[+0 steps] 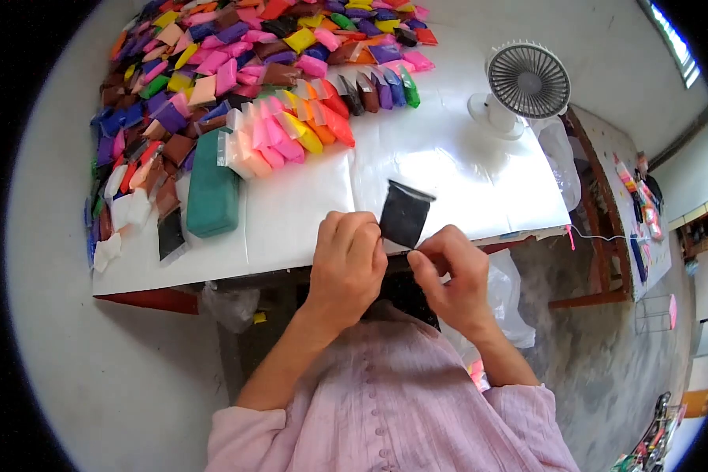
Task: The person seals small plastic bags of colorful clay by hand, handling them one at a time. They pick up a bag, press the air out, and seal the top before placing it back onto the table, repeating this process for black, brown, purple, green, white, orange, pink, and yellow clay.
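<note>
A small clear bag filled with black material [405, 212] is held upright just above the near edge of the white table [448, 169]. My left hand [348, 259] grips its lower left side. My right hand [448, 271] pinches its bottom right corner between thumb and fingers. Both hands sit close together at the table's front edge, over my pink sleeves.
Many small bags of coloured material [252, 55] cover the far left of the table. A large teal block [211, 189] and a flat black bag [171, 234] lie at the left. A white desk fan [523, 82] stands at the right. Plastic bags [507, 303] hang below the table.
</note>
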A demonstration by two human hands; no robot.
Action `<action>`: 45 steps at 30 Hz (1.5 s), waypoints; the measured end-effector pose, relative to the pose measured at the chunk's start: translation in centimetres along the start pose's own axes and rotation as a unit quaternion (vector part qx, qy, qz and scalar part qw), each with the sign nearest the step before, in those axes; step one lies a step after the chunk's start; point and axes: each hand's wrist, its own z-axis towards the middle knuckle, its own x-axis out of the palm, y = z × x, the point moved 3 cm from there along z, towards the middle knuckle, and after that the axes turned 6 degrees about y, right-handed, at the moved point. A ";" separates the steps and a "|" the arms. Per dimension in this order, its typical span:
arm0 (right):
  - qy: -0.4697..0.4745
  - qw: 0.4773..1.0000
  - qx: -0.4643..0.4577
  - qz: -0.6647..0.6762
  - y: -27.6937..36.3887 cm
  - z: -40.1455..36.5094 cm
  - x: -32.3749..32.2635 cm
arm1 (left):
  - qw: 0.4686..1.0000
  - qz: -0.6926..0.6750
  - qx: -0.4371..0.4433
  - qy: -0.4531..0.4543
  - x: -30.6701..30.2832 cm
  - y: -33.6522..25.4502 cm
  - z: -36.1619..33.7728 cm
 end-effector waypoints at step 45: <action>0.041 0.961 -0.109 -0.250 -3.3 14.6 6.5 | 0.950 -0.225 -0.217 0.025 -1.4 6.0 2.0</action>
